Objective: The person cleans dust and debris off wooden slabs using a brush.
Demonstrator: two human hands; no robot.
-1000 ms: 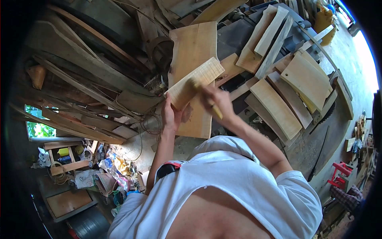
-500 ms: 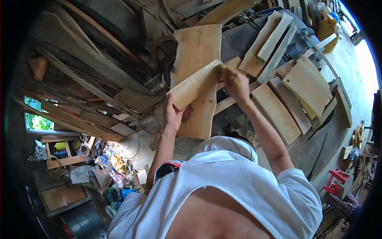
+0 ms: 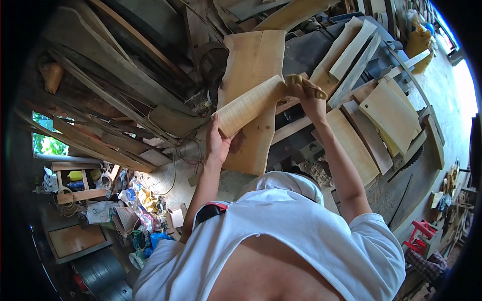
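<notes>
My left hand (image 3: 218,141) grips the lower left end of a pale, slightly curved wooden board (image 3: 252,105), its thumb near the edge. The board slants up to the right over a wider plank (image 3: 255,56) with wavy natural edges and a dark knot patch. Just past the board's upper right end, my right hand (image 3: 312,104) is closed around a small yellowish-brown hand tool (image 3: 294,79). A rounded end of the tool shows on either side of my fingers; its exact kind is unclear.
Curved wooden pieces (image 3: 390,113) lie stacked at the right, near a dark toothed blade (image 3: 412,154). Rough slabs (image 3: 346,55) rest at the upper right. Long planks (image 3: 100,65) lean at the left. Bags and clutter (image 3: 143,203) cover the floor at the lower left.
My right hand has shifted slightly right with the tool, off the board's upper end, and is less blurred. The left hand keeps its hold on the board.
</notes>
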